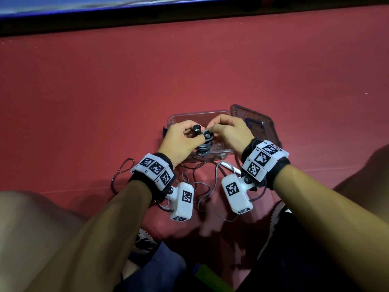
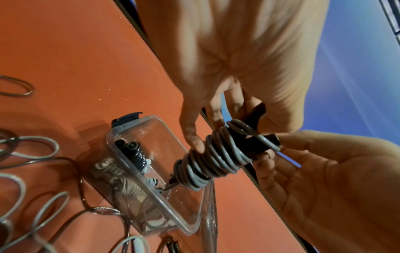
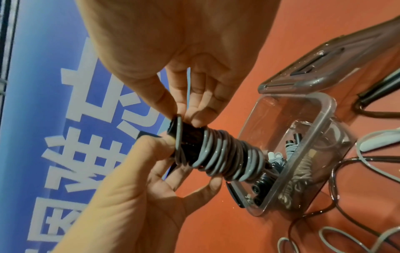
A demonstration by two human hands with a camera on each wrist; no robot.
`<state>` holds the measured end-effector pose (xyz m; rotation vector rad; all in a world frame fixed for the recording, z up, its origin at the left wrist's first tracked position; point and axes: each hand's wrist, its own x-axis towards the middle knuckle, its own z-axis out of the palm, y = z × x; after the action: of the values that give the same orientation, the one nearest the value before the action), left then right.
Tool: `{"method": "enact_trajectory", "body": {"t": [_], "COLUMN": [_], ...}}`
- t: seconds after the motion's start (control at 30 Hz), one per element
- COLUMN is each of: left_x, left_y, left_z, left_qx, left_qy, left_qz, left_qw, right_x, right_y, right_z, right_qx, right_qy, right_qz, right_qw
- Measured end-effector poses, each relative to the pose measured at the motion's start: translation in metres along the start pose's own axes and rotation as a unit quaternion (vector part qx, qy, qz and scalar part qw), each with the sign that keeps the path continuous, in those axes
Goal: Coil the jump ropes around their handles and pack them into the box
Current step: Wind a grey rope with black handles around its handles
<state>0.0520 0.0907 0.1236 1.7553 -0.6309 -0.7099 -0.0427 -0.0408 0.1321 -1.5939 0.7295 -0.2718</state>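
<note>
Two black handles (image 1: pixel 50 128) held side by side carry a grey jump rope (image 2: pixel 212 159) wound tightly round them. My left hand (image 1: pixel 189 134) grips this bundle (image 3: pixel 227 154) by the handles' upper part, holding it tilted just above the clear plastic box (image 1: pixel 200 115). At the top end of one handle, my right hand (image 3: pixel 186 116) pinches the last grey turn of rope between thumb and fingertips. Inside the box (image 2: pixel 155 196) lie a black coiled rope (image 2: pixel 132 150) and a pale one (image 2: pixel 127 186).
The box's tinted lid (image 1: pixel 256 123) lies open to the right on the red floor. Loose grey and dark ropes (image 1: pixel 202 186) sprawl in front of the box, with a pale handle (image 3: pixel 378 142) and dark handles (image 3: pixel 381 89). My knees flank the spot; a blue banner (image 1: pixel 63 5) runs along the far edge.
</note>
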Motion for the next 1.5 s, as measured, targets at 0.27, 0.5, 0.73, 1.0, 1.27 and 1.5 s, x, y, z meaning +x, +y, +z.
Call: {"method": "enact_trajectory", "body": {"t": [0.27,0.5,0.73,1.0,1.27,1.5], "left_x": [-0.002,-0.004,-0.001,0.001,0.013,0.038], "left_y": [0.000,-0.007,-0.013,-0.018,-0.020,-0.045], "left_z": [-0.003,-0.002,-0.002,-0.002,-0.006,-0.002], "left_qx": [-0.033,-0.028,-0.036,-0.045,-0.083,-0.107], "left_qy": [0.006,0.007,0.001,-0.021,-0.034,0.017], "left_qz": [0.016,0.011,-0.014,-0.019,-0.058,-0.104], "left_qw": [0.999,1.000,0.999,0.999,0.994,0.989], "right_x": [0.002,0.003,0.002,0.010,0.026,0.049], "right_y": [0.003,0.007,0.008,0.025,0.022,0.047], "right_z": [-0.004,0.000,0.004,0.006,0.007,0.015], "right_qx": [0.107,0.077,0.019,-0.052,-0.078,-0.077], "right_qy": [-0.060,-0.059,-0.029,0.004,-0.006,-0.001], "right_qz": [0.044,0.040,0.014,0.013,0.033,0.077], "right_qw": [0.992,0.995,0.999,0.999,0.996,0.994]}}
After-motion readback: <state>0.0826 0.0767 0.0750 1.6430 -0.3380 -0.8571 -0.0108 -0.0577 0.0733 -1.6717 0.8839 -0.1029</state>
